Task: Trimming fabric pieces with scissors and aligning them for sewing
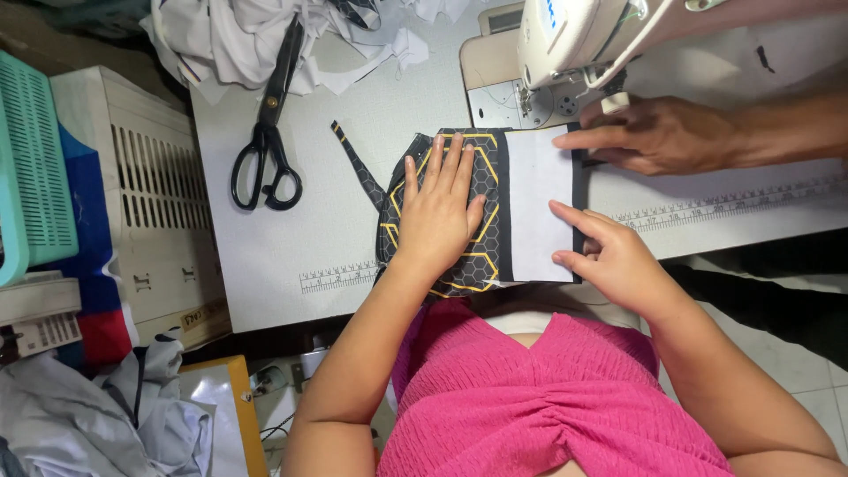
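I see the black fabric piece with yellow hexagon lines lying flat on the white sewing table, under my left hand, whose fingers are spread open and pressing down, gripping nothing. Just right of those fingers lies a white rectangular panel; my right hand touches its edge with loosely extended fingers. Another person's hand points at its top corner, below the sewing machine. Black scissors lie well left.

Bare counter lies open left of the patterned fabric, between it and the black scissors. A co-worker's hand and the sewing machine block the right.
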